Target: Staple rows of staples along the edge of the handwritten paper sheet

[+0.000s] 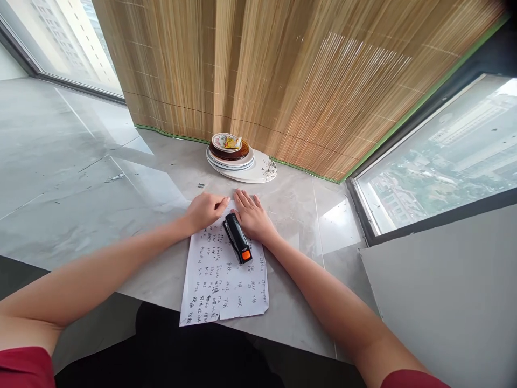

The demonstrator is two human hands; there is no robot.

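Note:
Handwritten sheets of white paper (pixel 226 293) lie on the grey marble-look ledge, their near edge reaching past its front. A black stapler (pixel 237 237) with an orange end rests on the paper at a slant. My left hand (pixel 207 210) is closed with curled fingers at the paper's far left corner; whatever is inside them is hidden. Stretched flat over the far right part of the paper is my right hand (pixel 252 216), fingers extended, its thumb side close to the stapler. A small grey strip, perhaps staples (pixel 201 185), lies beyond my left hand.
Behind the paper stands a stack of plates (pixel 230 161) with a small yellow packet (pixel 232 142) on top. A bamboo blind (pixel 262 70) hangs behind it down to the ledge (pixel 161 178). Windows flank the blind on the left and right (pixel 452 156).

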